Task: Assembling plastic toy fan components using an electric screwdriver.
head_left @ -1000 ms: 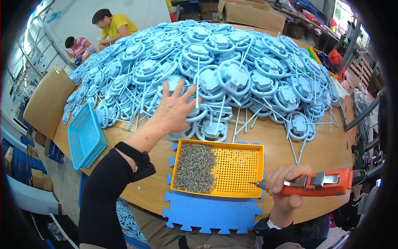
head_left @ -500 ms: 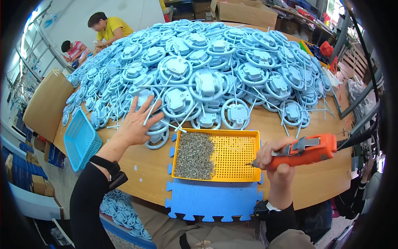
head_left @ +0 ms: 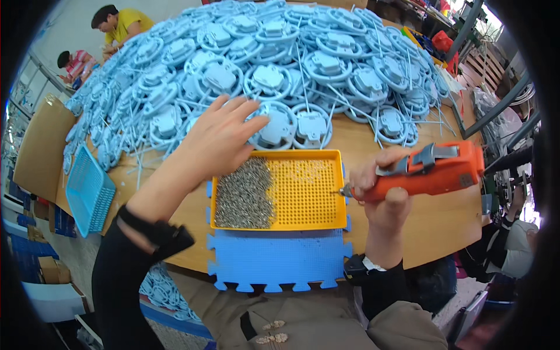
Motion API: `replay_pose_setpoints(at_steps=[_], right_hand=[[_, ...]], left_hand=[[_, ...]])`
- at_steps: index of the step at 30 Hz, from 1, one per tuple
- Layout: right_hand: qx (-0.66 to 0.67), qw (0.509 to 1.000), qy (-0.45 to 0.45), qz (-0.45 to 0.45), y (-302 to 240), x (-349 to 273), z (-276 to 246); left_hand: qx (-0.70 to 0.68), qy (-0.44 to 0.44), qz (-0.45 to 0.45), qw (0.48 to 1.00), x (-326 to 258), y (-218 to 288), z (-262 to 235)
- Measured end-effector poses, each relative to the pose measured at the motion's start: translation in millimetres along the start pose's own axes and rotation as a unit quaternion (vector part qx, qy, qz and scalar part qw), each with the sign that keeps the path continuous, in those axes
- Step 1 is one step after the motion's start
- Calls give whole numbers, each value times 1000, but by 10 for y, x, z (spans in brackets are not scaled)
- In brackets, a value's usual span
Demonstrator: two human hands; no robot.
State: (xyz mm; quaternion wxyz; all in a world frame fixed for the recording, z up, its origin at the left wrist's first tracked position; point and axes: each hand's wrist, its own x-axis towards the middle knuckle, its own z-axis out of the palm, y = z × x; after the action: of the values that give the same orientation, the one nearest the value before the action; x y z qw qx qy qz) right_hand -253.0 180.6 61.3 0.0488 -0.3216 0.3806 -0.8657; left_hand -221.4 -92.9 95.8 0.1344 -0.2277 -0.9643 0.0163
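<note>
My left hand [head_left: 219, 140] is spread flat, fingers apart, over a light blue round plastic part [head_left: 273, 125] at the near edge of a big heap of such parts [head_left: 280, 64]; whether it grips the part I cannot tell. My right hand [head_left: 382, 186] grips an orange electric screwdriver [head_left: 429, 172], its tip at the right rim of a yellow perforated tray [head_left: 303, 189]. A pile of small grey screws [head_left: 245, 195] fills the tray's left side. The tray rests partly on a blue foam puzzle mat [head_left: 277, 256].
A blue mesh basket [head_left: 87, 192] sits at the table's left edge beside a cardboard sheet [head_left: 38, 146]. Two people [head_left: 119, 23] work at the far left end. Metal racks [head_left: 496, 87] stand on the right. More blue parts [head_left: 166, 289] lie below the table.
My left hand drew back toward me over the nearest blue part. My right hand brought the screwdriver up and left, its tip now at the tray's right rim.
</note>
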Motion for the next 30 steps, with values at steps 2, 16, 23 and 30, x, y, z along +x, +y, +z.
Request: replay_pose_setpoints(at_steps=[2,16,23,30], right_hand=[[-4,1000,-1,4,76,39,41],[-104,992,20,65,393,61,-38],[-117,992,19,39,508,110,-43],[-110,993,13,27,524,105,-43]], left_hand=[[35,25,-12,999,243,-51,337],[-57,100,-151,982,-486,813,-363],[-211,-18,-258,943,-1354,1624,-36],[-195,35,-292,936,-1341,1804,268]])
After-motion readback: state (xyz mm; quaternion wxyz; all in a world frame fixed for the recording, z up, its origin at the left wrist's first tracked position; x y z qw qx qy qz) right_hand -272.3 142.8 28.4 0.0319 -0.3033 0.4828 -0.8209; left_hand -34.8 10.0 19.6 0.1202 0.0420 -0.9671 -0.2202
